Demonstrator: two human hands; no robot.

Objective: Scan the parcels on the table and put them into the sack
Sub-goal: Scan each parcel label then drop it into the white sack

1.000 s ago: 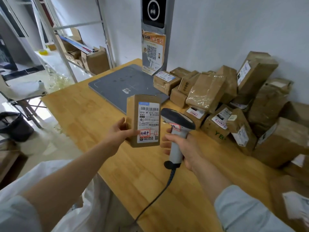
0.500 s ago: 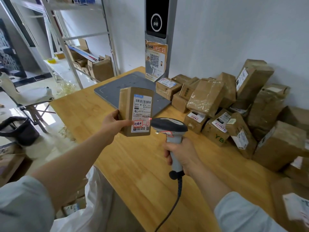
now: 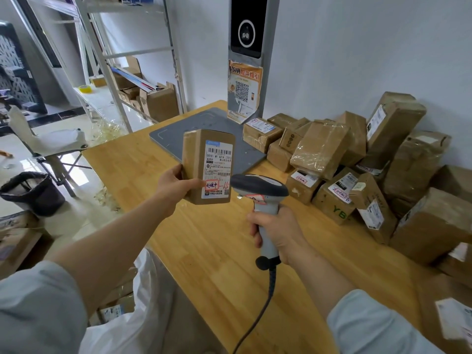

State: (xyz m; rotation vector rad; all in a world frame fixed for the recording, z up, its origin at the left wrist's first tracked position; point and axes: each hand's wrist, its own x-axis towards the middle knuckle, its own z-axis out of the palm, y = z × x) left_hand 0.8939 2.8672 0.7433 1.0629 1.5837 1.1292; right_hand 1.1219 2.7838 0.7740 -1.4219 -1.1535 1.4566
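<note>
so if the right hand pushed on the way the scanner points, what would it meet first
Most likely the parcel in the left hand: the scanner in the right hand noses toward its labelled face, near the lower edge. Depth is hard to judge.

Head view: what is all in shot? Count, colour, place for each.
held parcel: one, brown with white label, upright above the table
scanner: one, grey and white, right of held parcel
piled parcels: many, brown, table's right side by the wall
table: one, light wood, centre
pad: one, grey, table's far end
sack: one, white, below table's near edge
bin: one, black, floor at left
left hand: one, grips held parcel
right hand: one, grips scanner handle
</note>
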